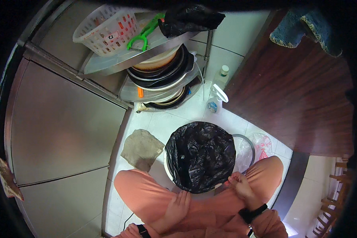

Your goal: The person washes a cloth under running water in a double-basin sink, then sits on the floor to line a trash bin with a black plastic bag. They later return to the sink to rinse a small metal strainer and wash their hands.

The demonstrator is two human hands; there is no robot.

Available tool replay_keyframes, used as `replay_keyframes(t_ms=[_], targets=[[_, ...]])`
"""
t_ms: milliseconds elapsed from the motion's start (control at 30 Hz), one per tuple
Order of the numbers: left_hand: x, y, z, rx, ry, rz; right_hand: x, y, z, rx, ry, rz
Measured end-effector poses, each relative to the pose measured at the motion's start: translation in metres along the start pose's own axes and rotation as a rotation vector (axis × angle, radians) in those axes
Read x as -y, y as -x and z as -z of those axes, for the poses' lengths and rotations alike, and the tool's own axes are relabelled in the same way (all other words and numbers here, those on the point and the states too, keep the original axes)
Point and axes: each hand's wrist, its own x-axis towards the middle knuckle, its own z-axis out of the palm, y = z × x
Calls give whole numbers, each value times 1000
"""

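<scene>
A black plastic bag lies crumpled over the top of a round container with a white rim, standing between my knees. My left hand rests on my thigh with its fingers stretched out, the tips close to the near edge of the bag. At the bag's near right edge, my right hand has its fingers curled in a pinch. A small reddish spot shows by those fingertips, too small to name. The container's inside is hidden under the bag.
A brownish cloth lies on the floor at left. Clear plastic bags sit at right. Beyond stand a spray bottle and a rack holding pans, a white basket and a green peeler. A dark wooden panel rises at right.
</scene>
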Motion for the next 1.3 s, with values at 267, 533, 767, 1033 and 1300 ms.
replay_keyframes(t_ms=[267, 533, 767, 1033, 1300], targets=[[7, -10, 3, -132, 279, 98, 4, 3, -5, -26, 71, 26], [17, -27, -29, -444, 1619, 903, 7, 0, 0, -101, 17, -45], [17, -34, -46, -668, 1778, 948, 1, -4, -21, -70, 132, -67], [41, -43, -27, -420, 1143, 977, 38, 6, -30, -130, -154, -258], [50, -43, -28, -311, 1397, 1010, 33, 3, -31, -139, -81, -148]])
